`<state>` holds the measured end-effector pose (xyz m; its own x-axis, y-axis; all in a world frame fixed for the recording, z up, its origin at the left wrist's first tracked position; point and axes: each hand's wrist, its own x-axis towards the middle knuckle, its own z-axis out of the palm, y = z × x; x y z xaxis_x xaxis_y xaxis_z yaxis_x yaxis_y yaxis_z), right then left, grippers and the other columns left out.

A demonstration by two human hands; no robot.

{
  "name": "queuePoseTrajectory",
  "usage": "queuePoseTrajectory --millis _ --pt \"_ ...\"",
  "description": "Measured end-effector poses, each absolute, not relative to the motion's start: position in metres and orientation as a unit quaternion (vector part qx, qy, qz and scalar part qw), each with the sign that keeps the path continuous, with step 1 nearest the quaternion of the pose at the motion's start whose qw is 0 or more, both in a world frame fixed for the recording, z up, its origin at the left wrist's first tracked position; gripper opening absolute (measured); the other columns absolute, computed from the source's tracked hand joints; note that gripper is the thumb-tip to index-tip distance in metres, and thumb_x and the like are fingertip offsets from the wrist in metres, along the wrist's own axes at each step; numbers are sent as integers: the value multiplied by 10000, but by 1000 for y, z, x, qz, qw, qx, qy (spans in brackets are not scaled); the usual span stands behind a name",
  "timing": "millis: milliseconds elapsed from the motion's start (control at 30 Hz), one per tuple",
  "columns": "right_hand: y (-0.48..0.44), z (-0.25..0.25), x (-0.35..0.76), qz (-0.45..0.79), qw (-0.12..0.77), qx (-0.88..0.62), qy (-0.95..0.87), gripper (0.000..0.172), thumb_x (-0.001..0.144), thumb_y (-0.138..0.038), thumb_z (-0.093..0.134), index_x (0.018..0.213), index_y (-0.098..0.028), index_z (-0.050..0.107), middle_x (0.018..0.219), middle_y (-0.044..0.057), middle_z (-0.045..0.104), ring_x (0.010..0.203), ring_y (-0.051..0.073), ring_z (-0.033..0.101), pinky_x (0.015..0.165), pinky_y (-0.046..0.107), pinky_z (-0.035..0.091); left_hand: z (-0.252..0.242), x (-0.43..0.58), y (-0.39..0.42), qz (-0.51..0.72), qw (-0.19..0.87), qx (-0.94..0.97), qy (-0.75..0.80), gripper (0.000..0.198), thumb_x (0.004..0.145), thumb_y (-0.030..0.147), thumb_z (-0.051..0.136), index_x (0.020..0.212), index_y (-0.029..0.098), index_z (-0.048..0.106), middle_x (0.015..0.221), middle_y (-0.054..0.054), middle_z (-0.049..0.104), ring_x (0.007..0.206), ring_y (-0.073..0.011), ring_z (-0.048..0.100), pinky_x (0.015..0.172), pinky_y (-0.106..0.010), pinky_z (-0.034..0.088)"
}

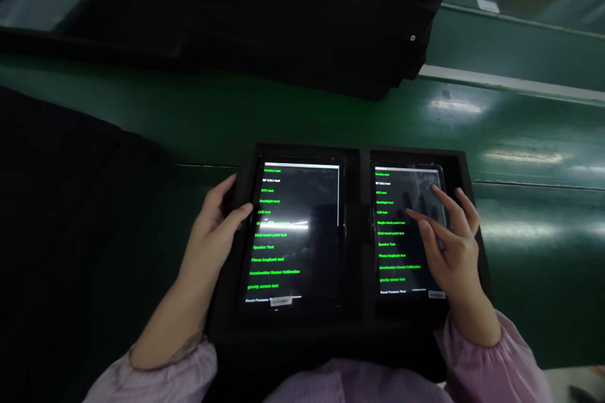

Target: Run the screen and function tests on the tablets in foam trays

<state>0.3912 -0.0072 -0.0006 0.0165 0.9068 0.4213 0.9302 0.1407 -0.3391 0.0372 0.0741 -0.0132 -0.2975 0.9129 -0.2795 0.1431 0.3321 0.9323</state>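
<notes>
Two tablets lie side by side in a black tray [365, 264] in front of me. The left tablet [302, 264] and the right tablet [401, 245] both show a dark screen with a list of test names, mostly in green. A small white barcode label sits at the bottom of each. My left hand [215, 227] grips the tray's left edge, thumb on top and fingers around the outer side. My right hand [454, 239] is over the right tablet with fingers spread, the index fingertip at the screen; I cannot tell whether it touches. Nothing is held in it.
The tray is at the near side of a green work surface [529, 252]. Black cloth [302, 19] hangs across the far side, and more dark material [61, 201] lies at left. A pale metal strip [510, 83] runs along the back right, with a small white label [488, 6] beyond.
</notes>
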Motion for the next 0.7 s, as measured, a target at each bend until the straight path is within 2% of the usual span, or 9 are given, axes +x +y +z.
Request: queuePoseTrajectory --millis 233,400,567,700 --pt "-7 -2 392 -24 277 -653 -704 296 1073 -294 548 1210 -275 810 1571 95 568 1570 421 355 1183 730 419 -18 36 75 430 454 390 676 709 745 413 809 1413 239 651 1495 -90 659 1441 -374 561 1266 -533 412" --pt "-4 -5 396 -32 276 -637 -719 283 1066 -294 564 1201 -252 809 1594 121 553 1588 462 323 1212 758 341 -26 33 78 427 441 427 663 644 773 416 779 1381 259 641 1497 -96 644 1434 -360 566 1274 -545 377" --pt "-3 -4 405 -73 327 -646 -686 292 1053 -296 585 1253 -263 795 1470 146 669 1500 444 483 1157 669 435 -30 30 90 400 401 479 671 645 760 444 786 1357 246 644 1448 -126 626 1428 -361 560 1250 -545 394" --pt "-7 -3 425 -88 312 -721 -612 403 1043 -442 506 1239 -241 796 1322 153 744 1336 406 630 1107 635 485 -33 31 95 406 398 484 665 671 707 424 826 1332 246 657 1427 -129 631 1419 -368 563 1252 -557 381"
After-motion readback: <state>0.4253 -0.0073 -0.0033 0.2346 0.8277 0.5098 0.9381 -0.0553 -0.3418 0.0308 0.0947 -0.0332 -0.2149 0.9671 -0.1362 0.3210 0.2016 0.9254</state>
